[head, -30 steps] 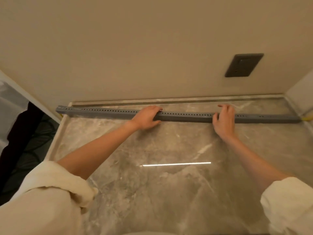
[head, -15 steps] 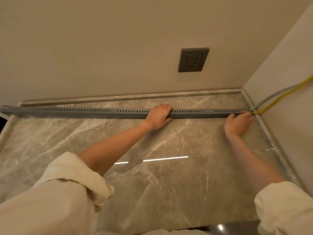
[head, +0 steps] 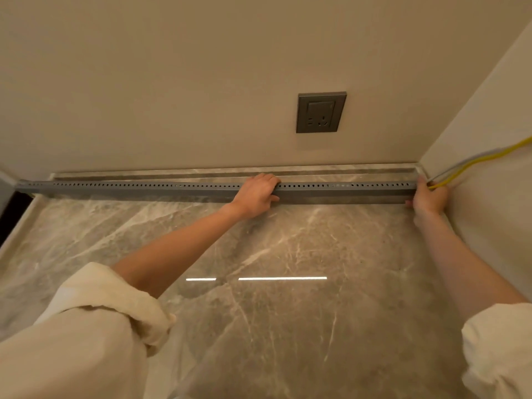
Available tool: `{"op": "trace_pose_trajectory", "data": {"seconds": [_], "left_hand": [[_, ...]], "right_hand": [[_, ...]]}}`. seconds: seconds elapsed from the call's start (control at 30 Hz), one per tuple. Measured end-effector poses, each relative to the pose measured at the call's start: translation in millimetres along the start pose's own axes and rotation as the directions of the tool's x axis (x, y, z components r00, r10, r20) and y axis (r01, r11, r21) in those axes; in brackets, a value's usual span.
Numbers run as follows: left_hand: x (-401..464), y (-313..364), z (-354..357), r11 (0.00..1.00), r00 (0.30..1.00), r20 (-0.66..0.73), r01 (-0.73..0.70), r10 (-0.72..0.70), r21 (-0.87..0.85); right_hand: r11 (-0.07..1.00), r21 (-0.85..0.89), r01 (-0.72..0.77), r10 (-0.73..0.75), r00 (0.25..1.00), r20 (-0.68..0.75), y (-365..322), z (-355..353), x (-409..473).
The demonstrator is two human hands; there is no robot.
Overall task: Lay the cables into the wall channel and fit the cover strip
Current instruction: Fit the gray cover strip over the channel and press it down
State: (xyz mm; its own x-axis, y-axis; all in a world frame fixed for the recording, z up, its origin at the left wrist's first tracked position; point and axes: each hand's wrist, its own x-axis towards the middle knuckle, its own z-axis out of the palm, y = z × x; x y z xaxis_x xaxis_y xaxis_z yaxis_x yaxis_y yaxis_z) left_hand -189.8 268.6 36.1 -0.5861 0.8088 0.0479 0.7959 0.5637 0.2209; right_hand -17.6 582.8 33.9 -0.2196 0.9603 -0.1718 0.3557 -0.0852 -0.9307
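Now your left hand (head: pixel 256 194) presses flat, fingers curled over the grey perforated cable channel (head: pixel 144 189) along the far wall, likely steadying it; your right hand (head: pixel 429 197) cups its right end, where yellow and grey cables (head: pixel 472 164) emerge.

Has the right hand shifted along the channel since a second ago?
Yes. The right hand slid rightward along the grey channel, from below the wall socket to its end.

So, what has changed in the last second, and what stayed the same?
The right hand slid right along the grey channel from its middle part to its end by the side wall, where the yellow and grey cables come out. Whether it grips them cannot be told. The left hand stayed clasped over the channel's middle; the channel stayed on the marble surface.
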Motion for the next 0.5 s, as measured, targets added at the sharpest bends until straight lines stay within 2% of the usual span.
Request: {"op": "trace_pose_trajectory", "data": {"seconds": [0.07,0.23,0.4,0.5], "left_hand": [[0.0,-5.6,-1.3,0.999,0.999,-0.01,0.035,-0.035,0.03],[12.4,-12.8,-10.9,0.995,0.994,-0.059,0.091,-0.089,0.035],[33.4,-14.3,-21.1,0.997,0.993,-0.094,0.066,-0.068,-0.028],[44.9,-14.0,-24.3,0.997,0.99,-0.131,0.052,-0.059,-0.054]], "right_hand": [[1.0,-0.003,0.017,-0.016,1.0,0.018,-3.0,4.4,13.0],[0.979,-0.151,0.134,-0.121,0.988,0.095,-26.5,16.7,31.7],[0.932,-0.281,0.228,-0.237,0.972,0.001,-51.4,28.8,44.5],[0.919,-0.301,0.256,-0.29,0.954,-0.076,-64.0,34.9,49.6]]}}
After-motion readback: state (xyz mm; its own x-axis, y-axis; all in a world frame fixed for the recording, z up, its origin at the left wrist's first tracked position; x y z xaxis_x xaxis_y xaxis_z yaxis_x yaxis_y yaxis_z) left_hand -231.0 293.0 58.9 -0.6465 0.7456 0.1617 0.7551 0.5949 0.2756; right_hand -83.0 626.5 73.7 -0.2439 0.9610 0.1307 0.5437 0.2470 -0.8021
